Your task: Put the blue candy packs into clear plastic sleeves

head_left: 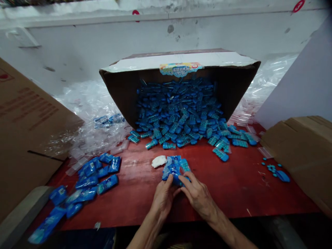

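My left hand [163, 197] is closed on a blue printed packet [172, 166], with the thumb pressed on its lower edge. My right hand [199, 194] meets it from the right, fingers bent around a small clear pack of turquoise pellets [184, 165] that lies against the packet's right side. My fingers hide the lower ends of both. Touching or just beside the packet's left side is a crumpled white wad [159, 161]; I cannot tell what it is. Both hands are low over the red tabletop [140, 204], near its front edge.
An open carton [114, 93] on its side spills many pellet packs [178, 117] toward me. Blue printed packets [86, 182] lie in a heap at left. Clear plastic pieces [90, 103] pile behind. Cardboard boxes [28, 131] flank the table; loose pellets [271, 168] lie at right.
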`<state>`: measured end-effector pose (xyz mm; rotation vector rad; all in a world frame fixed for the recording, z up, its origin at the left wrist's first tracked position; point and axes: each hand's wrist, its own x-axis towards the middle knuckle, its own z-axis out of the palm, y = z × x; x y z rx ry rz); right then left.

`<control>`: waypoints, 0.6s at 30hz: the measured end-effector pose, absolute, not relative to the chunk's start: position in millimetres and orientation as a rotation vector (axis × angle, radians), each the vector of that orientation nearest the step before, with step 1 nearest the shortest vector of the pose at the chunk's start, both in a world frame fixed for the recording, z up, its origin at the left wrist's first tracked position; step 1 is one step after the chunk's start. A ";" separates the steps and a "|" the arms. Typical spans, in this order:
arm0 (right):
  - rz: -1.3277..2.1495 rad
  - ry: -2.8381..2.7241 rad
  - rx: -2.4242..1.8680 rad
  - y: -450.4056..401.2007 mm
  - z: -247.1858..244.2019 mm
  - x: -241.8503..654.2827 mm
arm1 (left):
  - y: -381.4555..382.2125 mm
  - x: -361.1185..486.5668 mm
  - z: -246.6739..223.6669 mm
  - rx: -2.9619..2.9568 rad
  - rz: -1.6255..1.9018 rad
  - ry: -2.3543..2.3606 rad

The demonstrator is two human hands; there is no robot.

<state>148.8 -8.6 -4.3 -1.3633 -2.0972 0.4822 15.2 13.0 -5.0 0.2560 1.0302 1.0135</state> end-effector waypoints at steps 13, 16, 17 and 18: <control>1.829 -1.299 -0.857 7.8 20.1 167.9 | 17.9 -9.4 -2.9 0.374 0.754 0.550; 1.767 -1.204 -0.900 4.0 15.8 160.8 | 17.6 -9.0 -6.8 0.319 0.800 0.561; 1.729 -1.165 -0.909 2.8 13.9 158.9 | 17.2 -8.9 -7.5 0.311 0.803 0.562; 1.695 -1.145 -0.917 1.8 12.1 157.6 | 16.8 -9.0 -7.8 0.311 0.800 0.556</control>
